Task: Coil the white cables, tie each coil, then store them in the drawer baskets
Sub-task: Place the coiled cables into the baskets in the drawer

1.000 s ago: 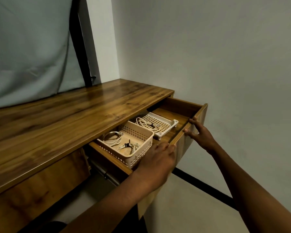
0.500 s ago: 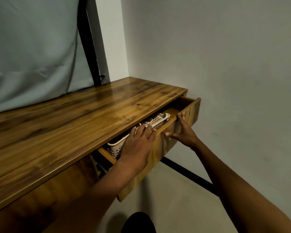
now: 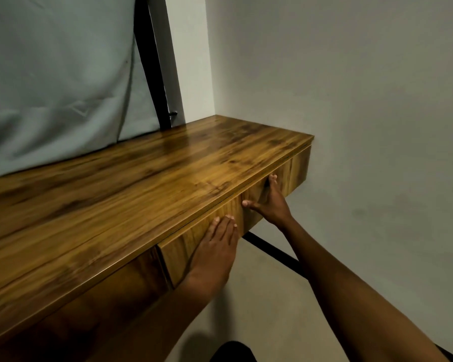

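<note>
Pressing flat on the drawer front (image 3: 293, 169): left hand (image 3: 217, 246), right hand (image 3: 271, 202).

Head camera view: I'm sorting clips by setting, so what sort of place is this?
Probably a plain indoor room set up for recording: a wooden desk with a drawer in a bare wall corner, and a grey cloth backdrop behind.

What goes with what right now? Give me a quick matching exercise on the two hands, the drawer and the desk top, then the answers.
Things:
1. left hand
2. right hand
3. drawer
4. desk top

States or places:
A. shut, its front nearly flush under the top's edge
B. flat on the drawer front, nearer the drawer's left end
C. bare glossy wood, nothing lying on it
D. fingers spread on the drawer front, further to the right

Pairs: 1-B, 2-D, 3-A, 4-C
</note>
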